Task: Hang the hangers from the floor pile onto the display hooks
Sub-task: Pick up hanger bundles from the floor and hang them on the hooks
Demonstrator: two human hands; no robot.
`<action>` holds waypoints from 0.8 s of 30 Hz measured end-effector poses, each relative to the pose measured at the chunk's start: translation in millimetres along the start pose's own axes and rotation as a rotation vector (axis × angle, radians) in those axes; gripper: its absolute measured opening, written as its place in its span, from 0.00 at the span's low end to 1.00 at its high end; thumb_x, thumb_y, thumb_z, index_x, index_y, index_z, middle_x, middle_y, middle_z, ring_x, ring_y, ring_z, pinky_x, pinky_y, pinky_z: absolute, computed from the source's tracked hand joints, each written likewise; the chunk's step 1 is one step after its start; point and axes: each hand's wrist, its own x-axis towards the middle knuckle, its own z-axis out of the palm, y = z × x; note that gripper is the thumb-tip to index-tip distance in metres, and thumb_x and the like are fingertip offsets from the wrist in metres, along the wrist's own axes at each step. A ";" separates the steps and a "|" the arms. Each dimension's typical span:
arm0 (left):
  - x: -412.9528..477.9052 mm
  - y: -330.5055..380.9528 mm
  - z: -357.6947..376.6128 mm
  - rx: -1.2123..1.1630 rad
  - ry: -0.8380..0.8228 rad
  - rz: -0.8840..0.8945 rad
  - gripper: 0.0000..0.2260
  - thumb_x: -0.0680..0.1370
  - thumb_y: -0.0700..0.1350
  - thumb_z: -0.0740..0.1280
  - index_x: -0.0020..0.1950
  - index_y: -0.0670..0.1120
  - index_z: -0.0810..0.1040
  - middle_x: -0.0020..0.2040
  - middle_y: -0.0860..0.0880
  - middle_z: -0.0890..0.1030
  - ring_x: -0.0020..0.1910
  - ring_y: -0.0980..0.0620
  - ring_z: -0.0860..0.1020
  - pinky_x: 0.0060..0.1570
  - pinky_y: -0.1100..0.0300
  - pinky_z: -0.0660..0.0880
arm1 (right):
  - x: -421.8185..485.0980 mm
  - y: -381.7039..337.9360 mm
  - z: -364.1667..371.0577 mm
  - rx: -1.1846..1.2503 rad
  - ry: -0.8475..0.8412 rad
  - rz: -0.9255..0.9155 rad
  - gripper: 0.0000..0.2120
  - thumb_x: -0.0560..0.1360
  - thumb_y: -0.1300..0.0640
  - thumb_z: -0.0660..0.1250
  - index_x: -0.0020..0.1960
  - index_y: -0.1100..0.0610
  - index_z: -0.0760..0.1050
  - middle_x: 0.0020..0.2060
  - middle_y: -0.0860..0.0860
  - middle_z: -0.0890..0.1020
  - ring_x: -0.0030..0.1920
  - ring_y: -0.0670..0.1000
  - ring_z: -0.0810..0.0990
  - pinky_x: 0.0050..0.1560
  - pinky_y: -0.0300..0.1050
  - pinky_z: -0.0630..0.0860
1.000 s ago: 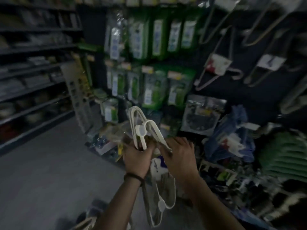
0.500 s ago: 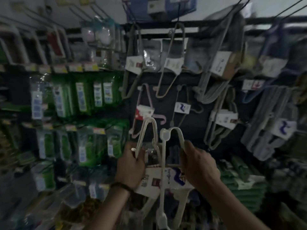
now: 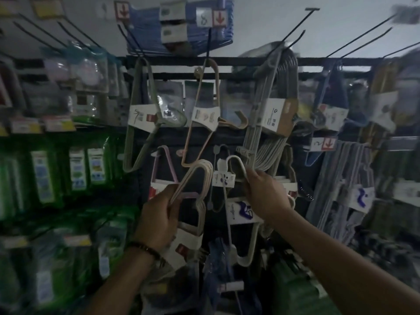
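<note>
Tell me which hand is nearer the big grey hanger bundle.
Right. The right hand is just below the grey hanger bundle; the left hand is farther off, down to its left.

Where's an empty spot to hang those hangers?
Bare: the dark panel between the beige hangers and the grey hanger bundle, above the white hanger in the right hand. Crowded: green packets left of the left hand's cream hangers, grey-blue hangers far right.
</note>
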 end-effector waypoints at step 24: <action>53.3 -78.5 81.4 -0.189 -0.060 -0.091 0.06 0.82 0.54 0.68 0.54 0.67 0.78 0.41 0.67 0.84 0.46 0.70 0.81 0.45 0.70 0.74 | 149.6 17.7 90.1 -0.130 -0.172 0.214 0.12 0.86 0.54 0.60 0.57 0.58 0.81 0.51 0.56 0.84 0.51 0.59 0.84 0.51 0.57 0.84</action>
